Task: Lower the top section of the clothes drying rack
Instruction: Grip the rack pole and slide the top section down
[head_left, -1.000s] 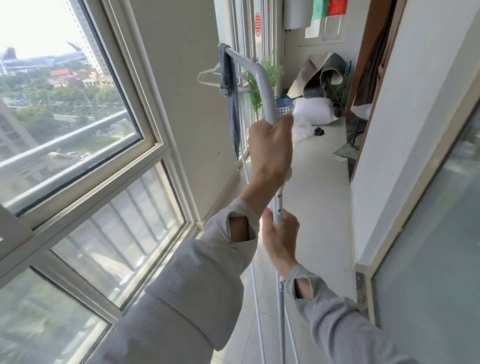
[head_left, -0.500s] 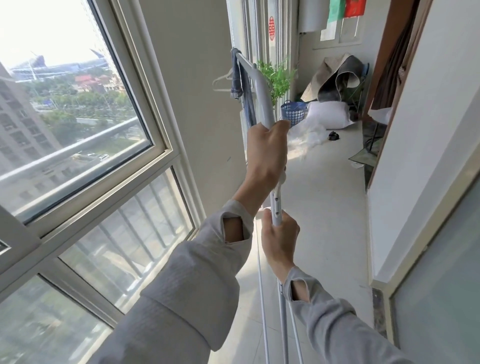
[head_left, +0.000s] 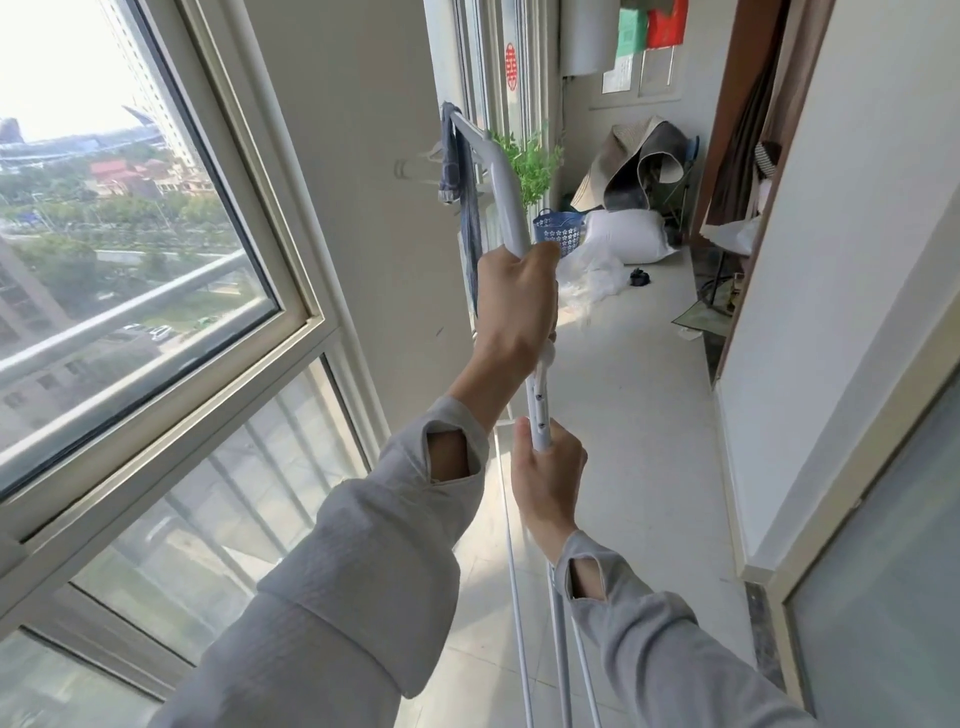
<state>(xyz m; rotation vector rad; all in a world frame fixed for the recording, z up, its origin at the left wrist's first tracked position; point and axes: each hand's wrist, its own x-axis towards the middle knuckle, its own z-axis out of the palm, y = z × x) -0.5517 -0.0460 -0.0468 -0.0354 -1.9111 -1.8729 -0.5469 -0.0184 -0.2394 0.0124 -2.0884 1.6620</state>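
Observation:
The white drying rack's top section (head_left: 501, 179) curves up and away from me, with a blue-grey cloth (head_left: 460, 171) draped over its far end. My left hand (head_left: 514, 306) is closed around the top tube just below the bend. Below it runs the upright pole (head_left: 539, 410) with small adjustment holes. My right hand (head_left: 545, 475) grips that pole lower down. Thin white rack legs (head_left: 558, 665) drop toward the floor under my right wrist.
Large windows (head_left: 156, 260) line the left of this narrow balcony; a white wall and a glass door (head_left: 883, 571) stand on the right. At the far end are a green plant (head_left: 530, 166), a blue basket (head_left: 558, 228), a white pillow (head_left: 628, 236) and a rolled mat (head_left: 639, 166).
Both hands keep their grip on the rack. The top section and my left hand sit slightly lower and closer to my right hand, and my view has tilted a little.

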